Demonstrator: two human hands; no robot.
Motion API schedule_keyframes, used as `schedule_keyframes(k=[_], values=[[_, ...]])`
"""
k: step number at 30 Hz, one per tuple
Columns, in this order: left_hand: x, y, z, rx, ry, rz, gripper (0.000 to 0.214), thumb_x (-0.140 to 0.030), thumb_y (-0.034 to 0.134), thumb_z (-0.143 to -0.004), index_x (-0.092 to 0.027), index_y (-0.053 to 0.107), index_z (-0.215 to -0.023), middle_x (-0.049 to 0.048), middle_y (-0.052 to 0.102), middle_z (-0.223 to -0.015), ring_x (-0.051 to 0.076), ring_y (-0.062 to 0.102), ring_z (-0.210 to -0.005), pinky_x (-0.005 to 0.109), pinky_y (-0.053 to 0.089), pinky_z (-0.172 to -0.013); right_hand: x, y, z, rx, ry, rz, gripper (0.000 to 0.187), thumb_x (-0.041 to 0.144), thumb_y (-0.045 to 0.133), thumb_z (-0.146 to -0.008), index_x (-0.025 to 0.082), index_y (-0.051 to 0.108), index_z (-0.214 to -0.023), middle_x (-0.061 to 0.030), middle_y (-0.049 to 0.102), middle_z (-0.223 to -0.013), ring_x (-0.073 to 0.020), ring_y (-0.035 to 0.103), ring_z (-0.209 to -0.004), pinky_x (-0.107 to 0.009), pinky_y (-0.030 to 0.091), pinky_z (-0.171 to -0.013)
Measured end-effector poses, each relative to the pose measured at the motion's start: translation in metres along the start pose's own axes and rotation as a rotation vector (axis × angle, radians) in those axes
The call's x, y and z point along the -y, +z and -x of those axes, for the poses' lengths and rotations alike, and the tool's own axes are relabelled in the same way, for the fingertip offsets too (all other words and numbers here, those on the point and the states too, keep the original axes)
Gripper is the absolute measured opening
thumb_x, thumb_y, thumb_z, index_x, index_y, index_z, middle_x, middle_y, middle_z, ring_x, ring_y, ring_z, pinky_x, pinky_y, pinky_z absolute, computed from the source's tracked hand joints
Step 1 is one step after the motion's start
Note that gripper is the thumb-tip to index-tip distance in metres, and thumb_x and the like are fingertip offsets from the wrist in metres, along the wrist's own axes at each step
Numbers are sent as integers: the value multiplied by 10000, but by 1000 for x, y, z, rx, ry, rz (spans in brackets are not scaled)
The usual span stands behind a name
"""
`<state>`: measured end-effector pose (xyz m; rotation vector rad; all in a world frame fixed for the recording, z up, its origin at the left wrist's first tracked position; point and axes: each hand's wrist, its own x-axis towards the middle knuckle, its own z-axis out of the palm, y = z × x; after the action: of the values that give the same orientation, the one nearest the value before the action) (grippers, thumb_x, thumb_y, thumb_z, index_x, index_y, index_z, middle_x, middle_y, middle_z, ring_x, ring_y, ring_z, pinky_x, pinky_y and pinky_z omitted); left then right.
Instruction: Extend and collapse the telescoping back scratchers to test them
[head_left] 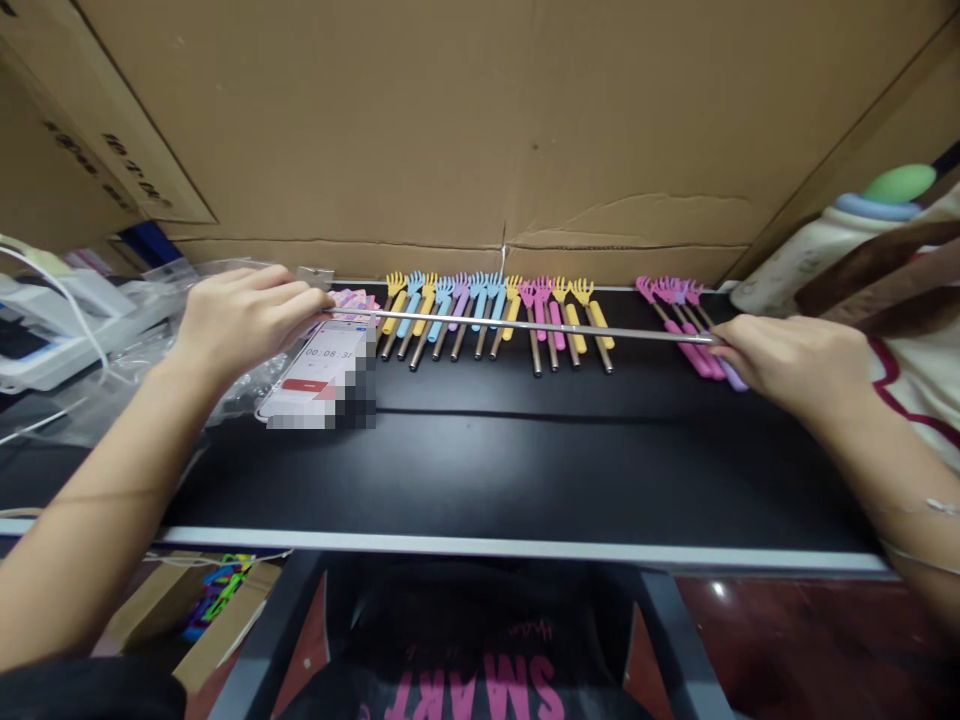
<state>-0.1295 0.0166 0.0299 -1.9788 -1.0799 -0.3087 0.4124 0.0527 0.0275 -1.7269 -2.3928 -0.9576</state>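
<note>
A long, thin telescopic metal rod [480, 321] stretches nearly level across the table, drawn out between my two hands. My left hand [244, 312] is closed around its left end, above a phone [311, 375] showing a timer. At the other end, my right hand [791, 365] grips the rod with thumb and fingers pressed together. Both rod ends are hidden in the hands. Behind and under the rod lies a row of back scratchers [495, 305] with yellow, blue, purple and pink claw heads and grips. Beside my right hand rest several pink and purple back scratchers [686, 340].
Clear plastic bags [112, 390] and a white device [67, 330] occupy the left. A pale bottle [810, 255] with a green top leans at the right. Cardboard [450, 130] walls the back. Below the table's metal edge [487, 545] sits an open carton [161, 600].
</note>
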Motion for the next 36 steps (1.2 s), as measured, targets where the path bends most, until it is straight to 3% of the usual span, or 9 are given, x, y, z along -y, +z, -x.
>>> schedule_keyframes(k=[7,16,22,24,27,32,36], values=[[-1,4,3,21,-75,47,261,-303,365,-944,-292,583,-801,-2,560,-666,161,413,-685,278,227,-497,-2,6,0,-2,53,36,520,630,368,-867,212,672,-805,-82,686,-779,-143,505,-649,-252,224,-523],[-5,4,2,-11,-40,104,266,-264,361,-957,-265,556,-776,-6,547,-645,153,390,-656,286,214,-500,-3,8,1,10,52,24,369,521,482,-856,196,644,-787,-84,688,-811,-142,541,-697,-247,239,-531],[-6,9,-5,29,-5,91,282,-317,338,-972,-257,577,-834,6,613,-721,171,477,-722,293,281,-529,3,3,-2,-41,2,-90,462,537,354,-912,202,670,-885,-104,696,-848,-148,576,-742,-251,273,-556],[-16,6,-15,11,14,72,284,-356,360,-971,-227,597,-881,25,634,-755,171,512,-723,296,335,-571,7,0,-2,-68,12,-110,498,554,325,-916,196,671,-894,-107,697,-842,-149,580,-746,-251,283,-564],[-48,-3,-41,-41,45,124,281,-388,421,-952,-196,627,-948,37,658,-775,172,564,-708,294,379,-624,19,-7,-4,-116,-20,-139,480,533,331,-921,190,667,-905,-97,701,-844,-147,583,-744,-245,301,-581],[-108,-13,-80,-105,99,278,243,-343,439,-957,-234,653,-917,-16,679,-695,144,592,-593,257,256,-490,43,-17,-11,-168,-145,-194,399,463,363,-930,183,645,-904,-84,701,-854,-161,581,-730,-257,317,-614],[-125,-10,-90,-110,87,368,247,-369,449,-955,-234,652,-916,-22,685,-696,132,608,-598,249,195,-475,57,-22,-15,-209,-210,-241,311,389,395,-927,173,619,-932,-81,687,-881,-176,579,-792,-272,336,-704]])
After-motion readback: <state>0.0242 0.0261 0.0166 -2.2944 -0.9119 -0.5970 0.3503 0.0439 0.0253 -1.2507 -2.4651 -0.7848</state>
